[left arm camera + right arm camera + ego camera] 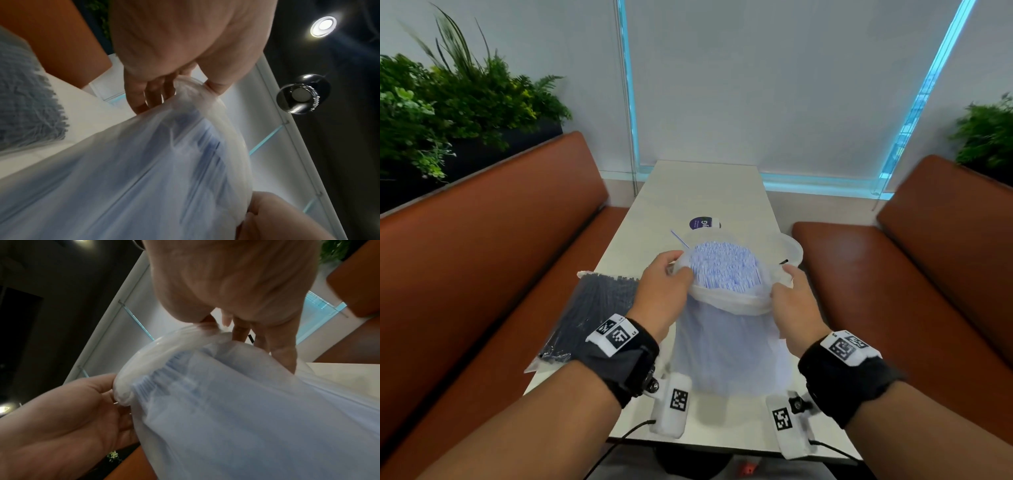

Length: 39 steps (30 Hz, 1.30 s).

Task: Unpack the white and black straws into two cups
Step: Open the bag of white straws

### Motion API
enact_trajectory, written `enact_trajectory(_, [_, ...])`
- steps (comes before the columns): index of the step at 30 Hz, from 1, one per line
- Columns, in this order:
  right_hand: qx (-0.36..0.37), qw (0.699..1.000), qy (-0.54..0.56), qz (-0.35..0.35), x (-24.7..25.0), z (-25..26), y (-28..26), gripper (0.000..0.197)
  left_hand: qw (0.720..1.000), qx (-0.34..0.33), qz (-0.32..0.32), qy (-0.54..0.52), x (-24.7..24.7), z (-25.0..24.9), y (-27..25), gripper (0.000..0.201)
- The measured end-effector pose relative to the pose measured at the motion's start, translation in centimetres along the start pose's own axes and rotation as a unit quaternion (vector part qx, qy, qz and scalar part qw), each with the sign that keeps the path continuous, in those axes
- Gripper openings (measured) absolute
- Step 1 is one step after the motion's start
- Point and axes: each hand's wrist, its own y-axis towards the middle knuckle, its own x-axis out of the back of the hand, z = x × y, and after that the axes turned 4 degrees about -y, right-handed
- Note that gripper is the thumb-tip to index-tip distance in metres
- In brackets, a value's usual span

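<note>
Both my left hand [666,286] and right hand [792,301] pinch the rolled-down bag rim [729,305], baring white straws [726,270] mid-table for lifting out; black straws [589,308] wait bagged, left.

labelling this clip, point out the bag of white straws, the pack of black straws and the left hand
bag of white straws [726,270], head view, on the straw tips at its open mouth
pack of black straws [589,308], head view, mid-pack
left hand [662,287], head view, back of the hand

bag of black straws [589,310] lying just left of the left hand [662,286], clear cup [787,251] right behind the right hand [792,299], bare table [705,192] further ahead
</note>
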Motion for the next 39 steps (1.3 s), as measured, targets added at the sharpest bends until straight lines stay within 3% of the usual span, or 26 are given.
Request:
enact_trajectory(4, [0.003, 0.999, 0.025, 0.028, -0.4, 0.9, -0.2, 0.017, 1.000, 0.011, 0.003, -0.018, -0.4, -0.6, 0.1, 0.027])
enact_trajectory(7, [-0.014, 1.000, -0.002, 0.023, -0.8, 0.8, -0.3, 0.044, 1.000, -0.008, -0.012, -0.022, -0.6, 0.0, 0.2, 0.020])
enact_trajectory(9, [-0.034, 0.999, -0.022, 0.018, -0.6, 0.6, -0.4, 0.044, 0.999, -0.005, -0.023, -0.028, -0.5, 0.4, 0.4, 0.017])
enact_trajectory(12, [-0.046, 0.998, -0.032, 0.027, -0.3, 0.2, 0.0, 0.027, 0.998, 0.040, -0.024, -0.050, -0.2, 0.3, 0.6, 0.017])
enact_trajectory(18, [-0.032, 0.997, -0.039, 0.052, 0.1, 0.9, -0.3, 0.040, 0.982, 0.159, 0.001, -0.104, 0.1, -0.5, 0.3, 0.013])
enact_trajectory(23, [-0.053, 0.996, -0.039, 0.058, 0.4, 1.4, -0.1, 0.028, 0.968, 0.204, 0.015, -0.147, 0.4, -0.1, 0.5, 0.012])
enact_trajectory(27, [-0.041, 0.997, -0.056, 0.040, 0.7, 0.7, 0.6, 0.026, 0.985, 0.140, 0.019, -0.099, 0.3, 0.9, 0.4, 0.013])
enact_trajectory(30, [-0.013, 0.998, -0.061, 0.011, 0.7, -0.2, 1.3, 0.023, 0.998, 0.020, 0.025, 0.052, 0.7, 2.3, 0.4, 0.018])
enact_trajectory(33, [0.013, 0.998, -0.057, -0.012, 0.5, -1.2, 1.5, 0.013, 0.988, -0.090, 0.049, 0.115, 1.0, 3.7, -0.4, 0.013])
enact_trajectory(37, [0.018, 0.998, -0.058, 0.010, 0.6, -2.9, 0.7, 0.037, 0.972, -0.095, 0.089, 0.193, 0.9, 6.5, -1.7, 0.019])
enact_trajectory(39, [0.024, 0.997, -0.070, 0.022, 0.7, -3.2, 0.7, 0.039, 0.979, -0.088, 0.102, 0.155, 1.2, 6.7, -1.7, 0.016])
